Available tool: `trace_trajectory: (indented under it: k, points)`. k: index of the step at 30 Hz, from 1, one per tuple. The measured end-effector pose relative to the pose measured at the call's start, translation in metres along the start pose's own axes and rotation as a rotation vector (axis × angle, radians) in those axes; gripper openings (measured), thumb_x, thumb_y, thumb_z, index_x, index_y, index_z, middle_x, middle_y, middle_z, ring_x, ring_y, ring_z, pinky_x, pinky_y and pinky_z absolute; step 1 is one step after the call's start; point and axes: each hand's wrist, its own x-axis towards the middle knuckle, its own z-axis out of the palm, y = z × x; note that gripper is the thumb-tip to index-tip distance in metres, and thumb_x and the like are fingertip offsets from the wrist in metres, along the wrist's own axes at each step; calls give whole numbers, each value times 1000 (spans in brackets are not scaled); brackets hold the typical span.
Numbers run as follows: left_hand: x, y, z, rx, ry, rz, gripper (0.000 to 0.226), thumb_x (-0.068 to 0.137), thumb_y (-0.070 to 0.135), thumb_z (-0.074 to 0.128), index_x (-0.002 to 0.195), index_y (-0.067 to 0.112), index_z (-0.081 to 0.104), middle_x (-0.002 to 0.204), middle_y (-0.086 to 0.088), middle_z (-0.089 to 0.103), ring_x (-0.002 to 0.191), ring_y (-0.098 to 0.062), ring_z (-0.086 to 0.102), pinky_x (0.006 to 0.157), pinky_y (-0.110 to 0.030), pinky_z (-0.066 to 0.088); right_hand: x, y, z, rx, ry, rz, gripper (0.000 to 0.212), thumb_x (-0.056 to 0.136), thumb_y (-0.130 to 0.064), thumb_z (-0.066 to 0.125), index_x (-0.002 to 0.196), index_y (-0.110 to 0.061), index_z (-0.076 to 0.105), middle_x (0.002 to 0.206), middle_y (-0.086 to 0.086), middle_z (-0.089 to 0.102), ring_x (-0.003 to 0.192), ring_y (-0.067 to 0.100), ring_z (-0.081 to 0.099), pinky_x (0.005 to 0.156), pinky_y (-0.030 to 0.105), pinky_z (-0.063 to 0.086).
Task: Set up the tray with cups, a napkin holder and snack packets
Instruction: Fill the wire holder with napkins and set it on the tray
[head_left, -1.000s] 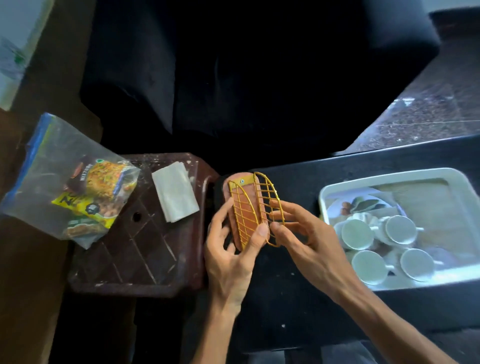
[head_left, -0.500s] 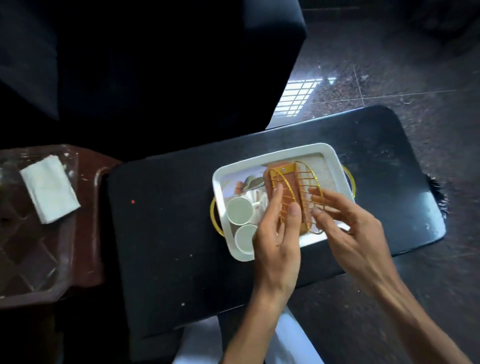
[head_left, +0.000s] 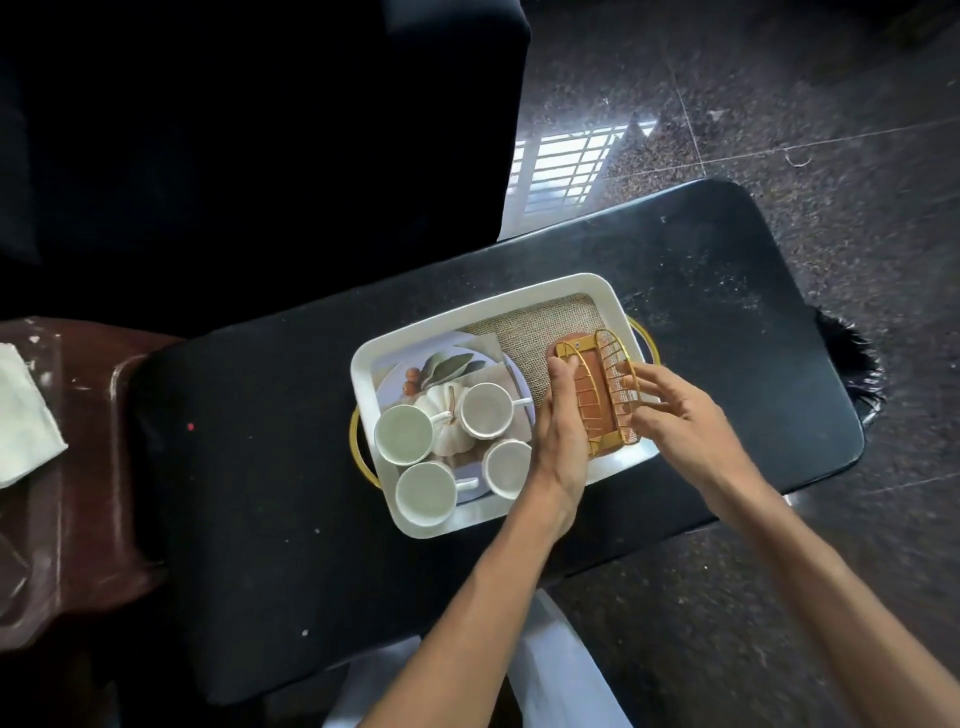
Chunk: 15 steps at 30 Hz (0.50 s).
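A white tray (head_left: 483, 307) with gold handles lies on the black table (head_left: 260, 467). Several white cups (head_left: 404, 434) stand grouped in its left half. On the burlap-lined right half sits the gold wire napkin holder (head_left: 597, 400) with a brown wooden base, held between both hands. My left hand (head_left: 558, 421) grips its left side, fingers running along the wire. My right hand (head_left: 680, 421) touches the right wire panel with nearly straight, spread fingers. No snack packets are in view.
A brown stool (head_left: 104, 467) stands left of the table, with a folded white napkin (head_left: 21, 415) on it at the frame's edge. A dark sofa (head_left: 260, 130) rises behind the table. Polished stone floor (head_left: 779, 130) lies to the right.
Both hands carried the napkin holder from near the stool rightward over the tray and lowered it onto the tray's right half. The view swung right, so the snack bag left the frame.
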Motion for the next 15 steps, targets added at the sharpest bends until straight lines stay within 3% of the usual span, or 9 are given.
trace_trajectory:
  k: [6, 12, 15]
  points:
    - [8, -9, 3, -17, 29, -58, 76, 92, 74, 23, 155, 34, 35, 155, 3, 48, 135, -10, 49, 111, -37, 39, 15, 13, 3, -43, -24, 32, 53, 85, -9, 62, 117, -51, 60, 118, -17, 63, 93, -17, 60, 65, 8, 45]
    - [15, -15, 3, -28, 43, -57, 87, 83, 78, 27, 157, 32, 29, 155, 2, 46, 116, 6, 52, 105, -32, 41, 24, 21, 5, -86, -56, 53, 52, 86, -10, 62, 124, -46, 57, 123, -14, 59, 99, -8, 56, 63, 10, 45]
    - [17, -17, 1, -29, 35, -73, 85, 85, 77, 28, 158, 34, 28, 156, 3, 47, 129, -5, 51, 114, -39, 40, 26, 23, 7, -120, -49, 47, 54, 86, -10, 62, 131, -40, 56, 124, -13, 58, 99, -8, 55, 65, 12, 45]
